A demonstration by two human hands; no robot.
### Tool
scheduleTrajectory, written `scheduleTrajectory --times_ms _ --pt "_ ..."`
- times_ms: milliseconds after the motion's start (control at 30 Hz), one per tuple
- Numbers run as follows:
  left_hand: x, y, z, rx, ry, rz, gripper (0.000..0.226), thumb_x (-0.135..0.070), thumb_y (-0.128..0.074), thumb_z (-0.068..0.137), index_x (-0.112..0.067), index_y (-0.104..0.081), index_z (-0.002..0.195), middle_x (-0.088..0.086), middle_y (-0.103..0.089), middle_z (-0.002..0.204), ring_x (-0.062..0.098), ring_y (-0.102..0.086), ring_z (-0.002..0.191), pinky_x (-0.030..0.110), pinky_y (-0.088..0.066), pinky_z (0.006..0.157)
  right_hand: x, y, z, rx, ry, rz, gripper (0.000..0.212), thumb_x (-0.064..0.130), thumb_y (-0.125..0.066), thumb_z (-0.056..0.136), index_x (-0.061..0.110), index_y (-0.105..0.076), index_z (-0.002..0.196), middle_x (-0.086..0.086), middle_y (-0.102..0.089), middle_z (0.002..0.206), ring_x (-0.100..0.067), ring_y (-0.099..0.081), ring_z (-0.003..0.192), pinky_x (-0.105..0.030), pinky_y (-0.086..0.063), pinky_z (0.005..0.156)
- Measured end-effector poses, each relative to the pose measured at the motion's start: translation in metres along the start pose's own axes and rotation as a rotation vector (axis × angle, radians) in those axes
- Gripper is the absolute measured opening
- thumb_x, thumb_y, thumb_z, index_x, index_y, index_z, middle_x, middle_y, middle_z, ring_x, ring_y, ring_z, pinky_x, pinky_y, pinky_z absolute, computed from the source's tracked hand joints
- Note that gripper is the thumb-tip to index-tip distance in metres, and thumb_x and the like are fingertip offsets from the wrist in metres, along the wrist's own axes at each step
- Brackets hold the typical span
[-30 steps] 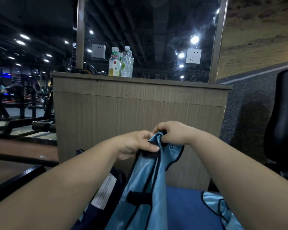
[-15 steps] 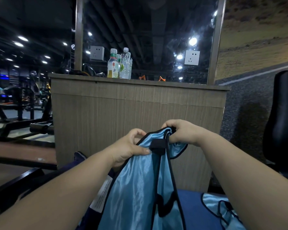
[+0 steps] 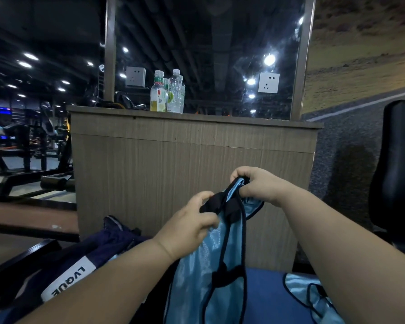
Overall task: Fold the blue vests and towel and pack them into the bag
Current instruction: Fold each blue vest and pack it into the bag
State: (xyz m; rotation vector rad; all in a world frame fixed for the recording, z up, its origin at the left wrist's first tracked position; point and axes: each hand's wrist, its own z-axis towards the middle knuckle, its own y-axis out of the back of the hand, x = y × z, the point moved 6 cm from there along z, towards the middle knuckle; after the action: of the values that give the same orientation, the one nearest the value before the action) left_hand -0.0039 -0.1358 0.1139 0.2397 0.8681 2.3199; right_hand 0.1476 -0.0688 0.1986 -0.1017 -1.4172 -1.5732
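1. Vest [image 3: 208,265] is hanging in front of the person, below both hands and above a blue surface [image 3: 264,291]. Its top edge is being held up before the counter [image 3: 173,160].
2. Left hand [image 3: 189,228] is gripping the dark trim at the vest's upper left, with the fingers curled round the fabric.
3. Right hand [image 3: 255,183] is pinching the top corner a little higher, with the fingers closed on the cloth.
4. Second vest [image 3: 299,288] is lying unfolded on the blue surface at the lower right, partly hidden by the right forearm.
5. Bag [image 3: 108,244], dark with a white label, is lying at the left, beside the left forearm. Whether anything is inside cannot be told.
6. Towel: the blue surface may be it, but this cannot be confirmed.
7. Progress, as judged: folding of the held vest is only beginning, and no folded item is showing. Folding both vests and the towel, then packing everything into the bag, is remaining.
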Motion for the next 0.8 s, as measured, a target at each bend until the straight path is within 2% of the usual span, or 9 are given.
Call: scheduleTrajectory --times_ms 100,167,233,333,467,533,600,700,800 --pt "0.006 -0.005 0.001 0.035 0.094 -0.063 0.026 -0.002 -0.058 0.085 -0.026 -0.068 0.082 -0.012 -0.045 0.137 0.014 -0.050 0.118 0.030 -0.046 0.097 -0.001 0.000 -0.002 0.001 -0.015 0.044 0.031 -0.009 -0.053 0.077 0.021 -0.062 0.083 0.004 -0.061 0.072 -0.011 -0.056 0.062 -0.027 -0.045 0.057" --pt "0.011 -0.011 -0.001 0.067 0.178 -0.070 0.028 0.000 -0.054 0.088 -0.022 -0.072 0.088 -0.014 -0.049 0.127 0.013 -0.053 0.113 0.028 -0.047 0.095 0.000 0.001 -0.003 -0.007 -0.016 0.078 0.031 -0.010 -0.052 0.078 0.018 -0.062 0.084 0.004 -0.062 0.072 -0.010 -0.056 0.060 -0.025 -0.045 0.055" --pt "0.011 -0.015 -0.003 0.053 0.269 -0.155 0.024 -0.008 -0.054 0.095 -0.022 -0.073 0.099 -0.015 -0.044 0.123 0.006 -0.052 0.107 0.017 -0.046 0.091 0.002 0.001 -0.003 -0.019 -0.011 0.104 0.031 -0.011 -0.052 0.079 0.017 -0.063 0.084 0.002 -0.063 0.073 -0.012 -0.058 0.062 -0.026 -0.046 0.055" --pt "0.003 -0.021 -0.001 0.027 0.457 -0.410 0.015 -0.029 -0.060 0.095 -0.021 -0.070 0.104 -0.012 -0.039 0.125 -0.007 -0.046 0.108 -0.002 -0.032 0.089 0.004 0.000 0.000 -0.050 -0.003 0.108 0.031 -0.011 -0.051 0.079 0.018 -0.063 0.084 0.000 -0.064 0.075 -0.014 -0.058 0.064 -0.028 -0.046 0.057" --pt "-0.010 -0.035 0.002 0.074 0.618 -0.538 0.060 -0.055 -0.075 0.072 -0.018 -0.064 0.118 -0.012 -0.028 0.133 0.005 -0.039 0.122 0.015 -0.033 0.099 0.012 0.000 0.002 -0.142 0.031 0.102 0.029 -0.009 -0.052 0.078 0.017 -0.063 0.084 0.002 -0.064 0.075 -0.011 -0.057 0.064 -0.023 -0.046 0.057" --pt "-0.017 -0.039 0.004 0.100 0.661 -0.568 0.057 -0.056 -0.080 0.066 -0.023 -0.064 0.110 -0.013 -0.024 0.131 0.008 -0.038 0.123 0.021 -0.037 0.099 0.015 0.001 0.003 -0.194 0.039 0.089 0.028 -0.007 -0.053 0.078 0.019 -0.064 0.082 0.004 -0.064 0.073 -0.009 -0.057 0.064 -0.022 -0.046 0.057" --pt "-0.017 -0.041 0.005 0.062 0.706 -0.583 0.044 -0.047 -0.083 0.070 -0.019 -0.066 0.100 -0.011 -0.026 0.130 0.007 -0.044 0.114 0.018 -0.043 0.090 0.015 0.003 0.005 -0.241 0.040 0.052 0.028 -0.003 -0.055 0.076 0.023 -0.064 0.078 0.006 -0.064 0.072 -0.011 -0.057 0.066 -0.025 -0.047 0.061" --pt "-0.010 -0.038 0.006 0.014 0.739 -0.521 0.022 -0.027 -0.078 0.080 -0.011 -0.067 0.090 -0.006 -0.037 0.119 -0.001 -0.051 0.083 0.003 -0.042 0.058 0.012 0.007 0.005 -0.312 0.014 0.006 0.024 0.003 -0.056 0.074 0.026 -0.064 0.074 0.007 -0.066 0.073 -0.014 -0.059 0.070 -0.034 -0.051 0.067" --pt "0.000 -0.036 0.006 0.029 0.730 -0.491 0.015 -0.026 -0.076 0.077 -0.021 -0.062 0.074 0.000 -0.053 0.109 0.005 -0.056 0.076 0.009 -0.043 0.054 0.007 0.016 0.001 -0.384 -0.021 -0.041 0.022 0.005 -0.057 0.076 0.027 -0.063 0.074 0.007 -0.066 0.076 -0.016 -0.060 0.072 -0.034 -0.051 0.068"
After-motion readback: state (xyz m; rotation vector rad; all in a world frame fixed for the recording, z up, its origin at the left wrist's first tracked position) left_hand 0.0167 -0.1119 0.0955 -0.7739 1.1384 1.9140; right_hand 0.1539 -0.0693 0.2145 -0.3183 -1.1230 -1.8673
